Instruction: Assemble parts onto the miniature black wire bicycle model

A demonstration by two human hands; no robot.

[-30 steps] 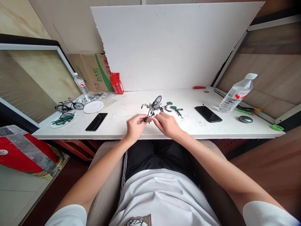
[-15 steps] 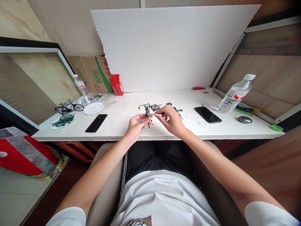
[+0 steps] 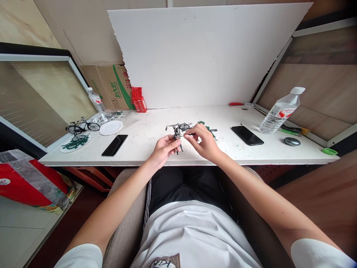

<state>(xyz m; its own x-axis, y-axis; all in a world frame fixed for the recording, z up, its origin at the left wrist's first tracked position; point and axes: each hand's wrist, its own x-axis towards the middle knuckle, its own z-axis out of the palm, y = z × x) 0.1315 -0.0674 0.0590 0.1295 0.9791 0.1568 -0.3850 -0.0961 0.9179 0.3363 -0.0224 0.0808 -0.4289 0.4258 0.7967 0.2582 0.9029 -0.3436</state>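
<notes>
Near the front edge of the white table, my left hand [image 3: 164, 149] pinches a small black and grey model bicycle part [image 3: 177, 131], with handlebars pointing up and left. My right hand [image 3: 203, 140] is closed on a thin dark tool [image 3: 190, 134], whose tip meets the part beside my left fingertips. Behind the hands lie a small wheel piece [image 3: 184, 126] and green pieces [image 3: 201, 123], partly hidden by my right hand. A finished-looking black model bicycle [image 3: 80, 126] stands at the left.
The table [image 3: 145, 130] also bears a phone [image 3: 114, 145] on the left, another phone [image 3: 247, 135] on the right, a white disc [image 3: 111, 127], green parts on a plate [image 3: 63, 149], a water bottle [image 3: 281, 111], a grey round object [image 3: 292, 141] and a red box [image 3: 139, 100].
The model part has turned slightly in my left hand, its handlebars and lower rods shifting a little to the right. My right hand keeps the tool against it.
</notes>
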